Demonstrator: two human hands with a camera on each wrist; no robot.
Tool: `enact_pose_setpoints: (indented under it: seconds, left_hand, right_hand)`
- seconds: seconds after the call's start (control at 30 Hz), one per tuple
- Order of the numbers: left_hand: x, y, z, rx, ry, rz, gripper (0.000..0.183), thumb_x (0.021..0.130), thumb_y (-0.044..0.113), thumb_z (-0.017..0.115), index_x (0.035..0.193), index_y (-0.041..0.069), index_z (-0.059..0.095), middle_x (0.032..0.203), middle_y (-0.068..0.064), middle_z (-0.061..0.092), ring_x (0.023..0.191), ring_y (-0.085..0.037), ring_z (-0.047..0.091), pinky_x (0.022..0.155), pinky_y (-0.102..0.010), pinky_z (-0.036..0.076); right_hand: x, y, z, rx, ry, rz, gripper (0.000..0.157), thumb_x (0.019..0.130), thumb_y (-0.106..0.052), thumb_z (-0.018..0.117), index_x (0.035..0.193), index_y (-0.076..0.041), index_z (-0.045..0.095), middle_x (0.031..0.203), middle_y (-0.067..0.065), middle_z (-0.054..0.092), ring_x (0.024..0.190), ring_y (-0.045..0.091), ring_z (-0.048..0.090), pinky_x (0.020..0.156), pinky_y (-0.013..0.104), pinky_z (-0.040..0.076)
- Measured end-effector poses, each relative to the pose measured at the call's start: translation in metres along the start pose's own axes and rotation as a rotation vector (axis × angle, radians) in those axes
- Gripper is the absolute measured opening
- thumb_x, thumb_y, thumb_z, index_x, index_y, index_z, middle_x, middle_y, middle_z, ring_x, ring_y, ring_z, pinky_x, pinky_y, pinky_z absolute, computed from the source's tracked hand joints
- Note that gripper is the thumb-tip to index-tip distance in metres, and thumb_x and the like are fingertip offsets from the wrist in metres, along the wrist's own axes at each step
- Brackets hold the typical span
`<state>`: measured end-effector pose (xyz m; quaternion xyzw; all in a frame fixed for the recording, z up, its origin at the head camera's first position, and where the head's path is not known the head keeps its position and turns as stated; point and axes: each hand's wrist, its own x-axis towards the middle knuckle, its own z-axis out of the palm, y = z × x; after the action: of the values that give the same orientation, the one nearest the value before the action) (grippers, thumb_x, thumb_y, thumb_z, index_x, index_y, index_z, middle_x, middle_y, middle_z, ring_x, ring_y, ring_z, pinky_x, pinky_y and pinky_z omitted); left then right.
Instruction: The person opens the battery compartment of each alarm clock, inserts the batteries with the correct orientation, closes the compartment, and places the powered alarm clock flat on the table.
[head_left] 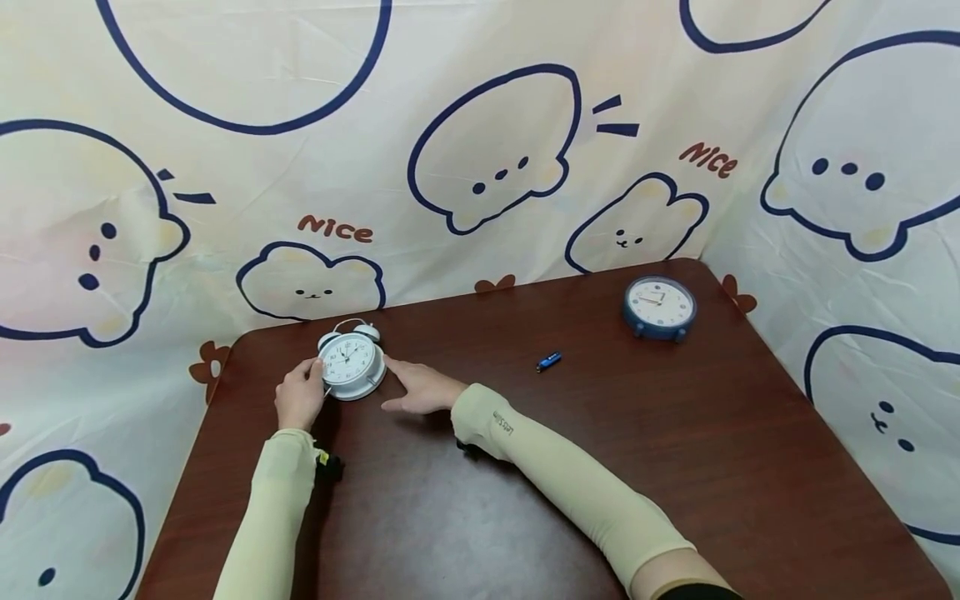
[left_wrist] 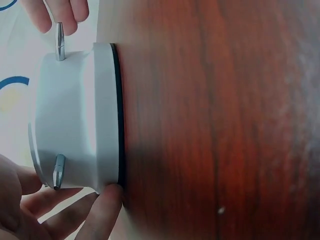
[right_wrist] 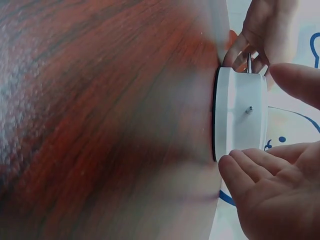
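Note:
A white twin-bell alarm clock (head_left: 348, 360) lies on its back on the table, dial facing up, its bells and handle towards the far edge. My left hand (head_left: 298, 400) grips its left side, thumb at the dial's rim. In the left wrist view, the fingers (left_wrist: 105, 210) reach along the clock's side down to its dark base edge, and two metal feet stick out of the case. On the opposite side is my right hand (head_left: 423, 388), its fingers extended with the tips right at the case (right_wrist: 242, 125) and the thumb held apart.
A small blue battery (head_left: 549, 362) lies on the brown table (head_left: 540, 467) to the right of the right hand. Farther right, near the back corner, sits a blue round clock (head_left: 660, 307) with a white dial. A cartoon-printed cloth (head_left: 480, 275) hangs behind and beside the table.

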<state>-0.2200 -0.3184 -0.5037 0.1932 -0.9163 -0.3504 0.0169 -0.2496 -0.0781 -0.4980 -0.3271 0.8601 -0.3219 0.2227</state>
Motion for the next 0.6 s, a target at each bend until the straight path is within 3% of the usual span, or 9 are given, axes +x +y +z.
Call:
enact_pose_setpoints:
  seconds: [0.3, 0.47, 0.6]
  left_hand:
    - [-0.002, 0.004, 0.002, 0.011, 0.015, -0.002, 0.059, 0.111, 0.042, 0.029, 0.153, 0.005, 0.048, 0.154, -0.027, 0.048, 0.14, -0.055, 0.039, 0.117, -0.066, 0.026]
    - [-0.005, 0.013, 0.007, 0.095, 0.136, -0.001, 0.054, 0.109, 0.039, 0.036, 0.152, 0.009, 0.05, 0.15, -0.024, 0.054, 0.132, -0.052, 0.049, 0.107, -0.068, 0.037]
    - [-0.008, 0.028, 0.017, 0.117, 0.248, 0.089, 0.046, 0.106, 0.032, 0.047, 0.146, 0.012, 0.058, 0.145, -0.021, 0.059, 0.129, -0.046, 0.051, 0.098, -0.07, 0.043]
  right_hand:
    - [-0.008, 0.007, -0.012, -0.045, 0.017, 0.008, 0.084, 0.103, -0.036, 0.063, 0.167, -0.011, 0.014, 0.173, 0.006, 0.021, 0.159, 0.022, 0.021, 0.128, 0.032, 0.021]
    - [-0.023, 0.015, -0.031, -0.064, 0.063, 0.005, 0.082, 0.104, -0.035, 0.062, 0.167, -0.013, 0.015, 0.173, 0.005, 0.022, 0.16, 0.025, 0.02, 0.129, 0.035, 0.02]
    - [-0.038, 0.031, -0.055, -0.078, 0.128, 0.004, 0.08, 0.104, -0.035, 0.063, 0.167, -0.015, 0.018, 0.172, 0.005, 0.024, 0.16, 0.029, 0.02, 0.129, 0.039, 0.021]
